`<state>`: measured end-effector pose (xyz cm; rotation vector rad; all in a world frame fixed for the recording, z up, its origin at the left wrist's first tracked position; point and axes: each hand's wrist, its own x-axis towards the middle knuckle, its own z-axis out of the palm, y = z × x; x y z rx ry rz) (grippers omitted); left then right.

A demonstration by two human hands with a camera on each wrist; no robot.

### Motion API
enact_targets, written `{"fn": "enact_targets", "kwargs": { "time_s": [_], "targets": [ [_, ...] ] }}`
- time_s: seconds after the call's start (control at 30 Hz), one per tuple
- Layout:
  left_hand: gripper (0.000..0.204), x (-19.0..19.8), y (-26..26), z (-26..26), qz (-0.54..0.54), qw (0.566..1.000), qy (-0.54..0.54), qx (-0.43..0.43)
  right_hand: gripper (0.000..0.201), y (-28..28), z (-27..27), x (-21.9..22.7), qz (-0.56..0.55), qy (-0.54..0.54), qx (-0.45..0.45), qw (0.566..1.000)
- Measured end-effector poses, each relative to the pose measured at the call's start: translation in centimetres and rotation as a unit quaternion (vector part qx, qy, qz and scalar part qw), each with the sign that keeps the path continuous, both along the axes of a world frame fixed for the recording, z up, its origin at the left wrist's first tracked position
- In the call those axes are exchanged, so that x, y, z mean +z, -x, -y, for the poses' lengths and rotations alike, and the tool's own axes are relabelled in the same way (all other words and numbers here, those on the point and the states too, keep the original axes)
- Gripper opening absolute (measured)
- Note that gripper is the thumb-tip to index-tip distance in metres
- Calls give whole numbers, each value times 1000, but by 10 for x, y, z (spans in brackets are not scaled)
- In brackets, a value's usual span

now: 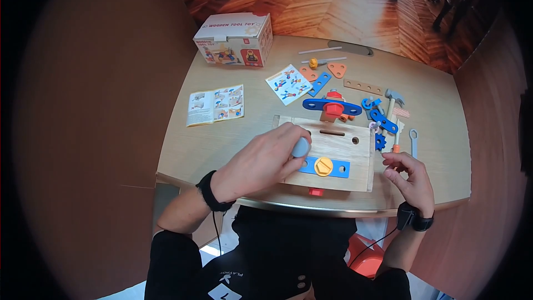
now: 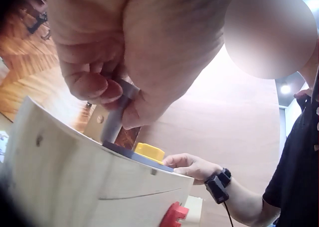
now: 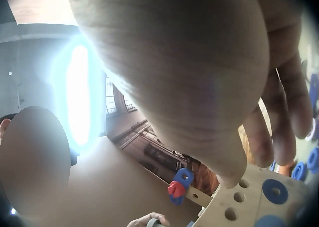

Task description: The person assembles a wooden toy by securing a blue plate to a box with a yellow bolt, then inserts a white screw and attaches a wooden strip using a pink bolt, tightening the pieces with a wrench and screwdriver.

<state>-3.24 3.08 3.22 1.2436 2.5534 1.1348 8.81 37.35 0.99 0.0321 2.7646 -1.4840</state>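
Observation:
In the head view the left hand (image 1: 261, 158) grips a grey cylindrical piece (image 1: 301, 147) over the left end of a blue strip (image 1: 343, 169) on the wooden box (image 1: 344, 147). The left wrist view shows the grey piece (image 2: 115, 115) upright on the strip, pinched by thumb and fingers of the left hand (image 2: 134, 48). Beside it, a yellow screw head (image 1: 323, 166) lies on the strip. The right hand (image 1: 410, 180) hovers off the box's right side, fingers relaxed, holding nothing visible. A red piece (image 1: 316, 191) sticks out of the box's front.
A blue bar (image 1: 316, 105) with a red bolt (image 1: 333, 110) stands at the box's rear. Right of the box lie a hammer (image 1: 395, 97), a blue gear (image 1: 380, 142) and a wrench (image 1: 413, 143). Leaflets (image 1: 215, 105) and a carton (image 1: 233, 40) are at the left and back.

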Motion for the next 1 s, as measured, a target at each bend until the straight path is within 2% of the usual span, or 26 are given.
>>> {"fn": "enact_targets", "kwargs": {
  "time_s": [0.13,0.2,0.37,0.43,0.67,0.73,0.87,1.0],
  "targets": [
    [24,4,16,1,7,1000,-7,-1,35,3,0,1,-20,-11,14,1000],
    [22,11,26,1,44,998,33,39,35,3,0,6,-10,-20,10,1000],
    [23,17,30,-7,66,995,70,20,34,5,0,10,-1,-29,19,999],
    [25,16,32,-11,43,995,86,-15,33,6,0,11,7,-33,30,999],
    [25,15,43,-18,38,995,87,-43,33,2,1,11,-9,-28,31,999],
    [22,11,46,-16,83,990,106,-33,33,1,1,12,-7,-29,27,999],
    [27,8,41,-17,51,991,123,0,33,0,1,12,-12,-32,33,999],
    [33,3,37,-15,46,994,95,10,35,0,1,9,-25,-25,40,999]
  ]
}}
